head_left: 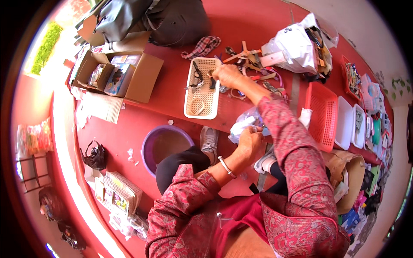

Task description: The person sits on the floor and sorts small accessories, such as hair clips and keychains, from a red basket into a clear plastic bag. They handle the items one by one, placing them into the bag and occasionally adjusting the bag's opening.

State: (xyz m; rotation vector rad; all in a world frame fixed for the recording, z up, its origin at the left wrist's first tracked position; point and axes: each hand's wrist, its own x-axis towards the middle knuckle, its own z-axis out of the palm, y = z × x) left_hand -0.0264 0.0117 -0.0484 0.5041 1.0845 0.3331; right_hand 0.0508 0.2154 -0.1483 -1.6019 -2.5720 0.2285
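Observation:
My right hand (228,75) reaches over the right rim of a cream plastic basket (213,112). Its fingers are closed on what looks like a watch (211,83), a short dark strap with a round brownish part. Another dark strap-like piece (197,75) and a pale looped band (198,105) lie in the basket. Below and to the right, my left hand (251,141) wears a bangle and is closed on a clear plastic bag (246,122) with white things in it. Beside the right hand, a loose pile of straps and bands (251,64) lies on the red table (172,101).
A white plastic bag (297,47) and red basket (322,114) stand to the right. An open carton (148,77) is at left, with black bags (176,21) behind. A purple basin (148,144) sits on the floor by my knee. A brown paper bag (350,161) is at right.

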